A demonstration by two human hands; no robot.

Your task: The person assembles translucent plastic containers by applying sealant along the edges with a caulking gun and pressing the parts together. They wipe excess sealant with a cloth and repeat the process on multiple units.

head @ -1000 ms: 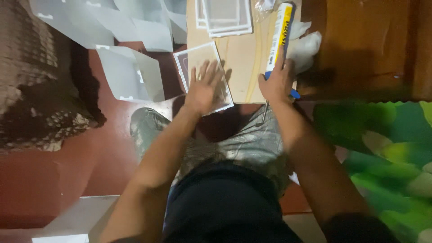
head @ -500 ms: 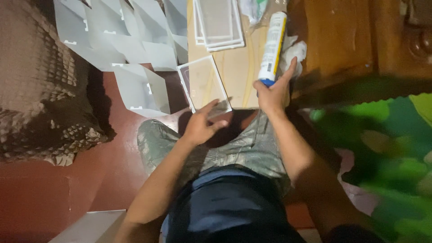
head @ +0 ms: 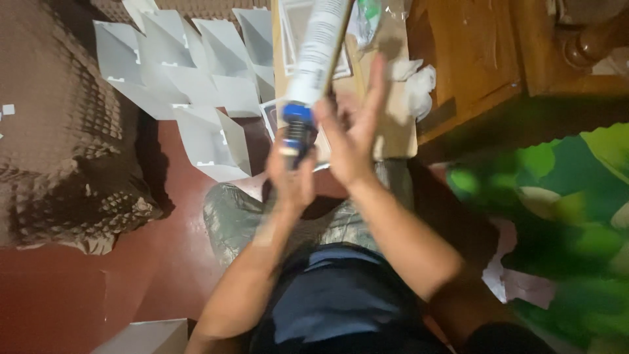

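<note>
Left hand [head: 291,177] wrapped around the blue end of a long white tube [head: 319,56], right hand [head: 350,141] flat and unclenched beside it, tube held up over a wooden board [head: 393,124], grey paper pieces [head: 196,78] spread on the red floor [head: 65,295], crumpled white tissue [head: 419,82] near the board.

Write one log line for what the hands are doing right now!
left hand: grips blue end of white tube | right hand: open, flat beside tube | tube: lifted, pointing away | nearby: folded grey card pieces, crumpled tissue, wooden board
</note>
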